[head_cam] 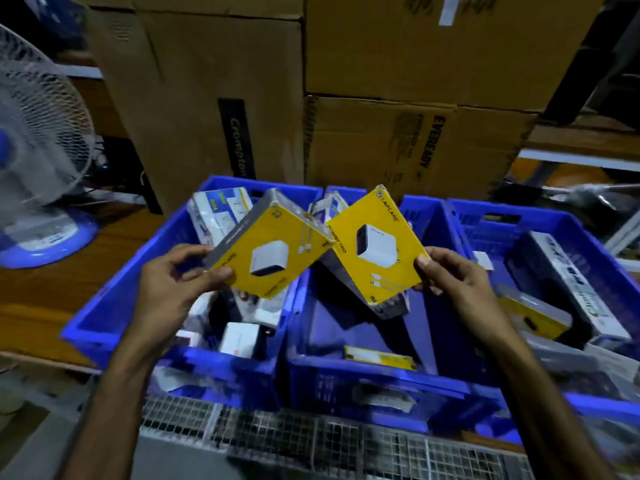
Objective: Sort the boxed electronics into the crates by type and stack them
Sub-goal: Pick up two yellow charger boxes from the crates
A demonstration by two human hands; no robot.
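My left hand [173, 282] grips a yellow charger box [266, 247] by its lower left corner, tilted above the left blue crate [114, 306]. My right hand [453, 275] pinches a second yellow charger box [377, 247] at its right corner, above the middle blue crate [363, 375]. The two boxes nearly touch at their inner corners. A mix of white and dark boxes fills the left crate. In the middle crate lie dark boxes and one flat yellow box [379, 356]. The right blue crate [588, 230] contains a long dark box [571, 285] and a yellow-faced box [533, 317].
Large brown cartons [398, 81] are stacked right behind the crates. A white and blue table fan [38, 161] stands at the left on a wooden surface [38, 299]. A wire mesh panel [311, 441] runs along the near edge below the crates.
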